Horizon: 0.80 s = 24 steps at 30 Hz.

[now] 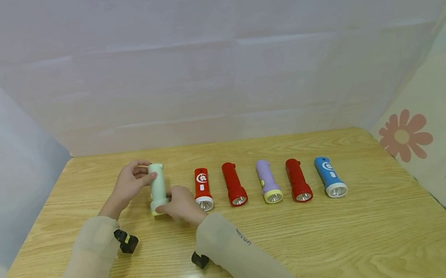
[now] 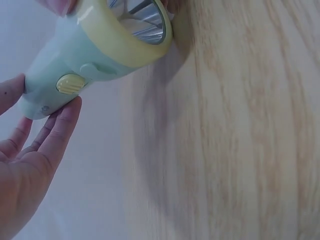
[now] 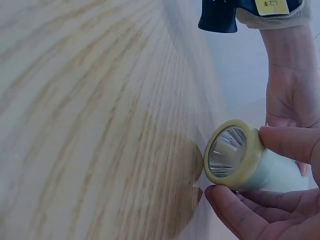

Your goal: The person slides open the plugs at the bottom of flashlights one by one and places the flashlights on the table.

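Observation:
A mint-green flashlight with a pale yellow head ring lies between my two hands at the left of the row. Its tail end is pinched by my left hand, thumb on one side and fingers on the other. My right hand grips the lamp end between thumb and fingers. In the left wrist view a yellow switch shows on the flashlight's side, close to the left fingertips. The right wrist view shows the reflector inside the yellow ring, its rim right at the table surface.
To the right stretches a row of flashlights: a red one with a white head, a plain red one, a purple one, another red one and a blue one. The wooden table meets a pale wall covering behind.

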Available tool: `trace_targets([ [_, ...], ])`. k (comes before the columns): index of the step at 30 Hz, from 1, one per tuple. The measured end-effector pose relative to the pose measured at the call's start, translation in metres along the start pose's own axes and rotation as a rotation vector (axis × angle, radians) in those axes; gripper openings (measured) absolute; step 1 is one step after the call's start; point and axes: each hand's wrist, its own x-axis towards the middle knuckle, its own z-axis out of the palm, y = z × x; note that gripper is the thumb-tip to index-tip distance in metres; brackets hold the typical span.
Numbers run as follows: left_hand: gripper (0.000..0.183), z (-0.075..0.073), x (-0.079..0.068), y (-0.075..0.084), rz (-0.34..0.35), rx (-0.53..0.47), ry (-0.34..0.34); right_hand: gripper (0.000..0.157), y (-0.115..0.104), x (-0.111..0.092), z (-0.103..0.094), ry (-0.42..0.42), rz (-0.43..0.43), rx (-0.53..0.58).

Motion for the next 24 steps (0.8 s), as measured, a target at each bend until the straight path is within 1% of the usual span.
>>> trace_targets([
  [6,0.043,0.0004,-0.0024,0.0019,0.037,-0.022,0.018,0.026,0.0004,0.0009,0.001,0.006,0.008,0.017],
  [11,0.041,-0.0003,-0.0039,0.0023,0.048,-0.034,0.038,0.025,-0.0007,0.0021,0.0022,0.021,0.004,-0.028],
  [17,0.042,-0.0006,-0.0052,0.0046,0.077,-0.054,0.079,0.025,-0.0013,0.003,0.0037,0.048,-0.028,-0.076],
  [20,0.042,-0.0007,-0.0061,0.0061,0.077,-0.06,0.102,0.025,-0.0011,0.0032,0.004,0.056,-0.048,-0.094],
  [24,0.039,-0.0005,-0.0077,0.0081,0.076,-0.056,0.135,0.027,-0.0006,0.0035,0.0037,0.049,-0.053,-0.095],
])
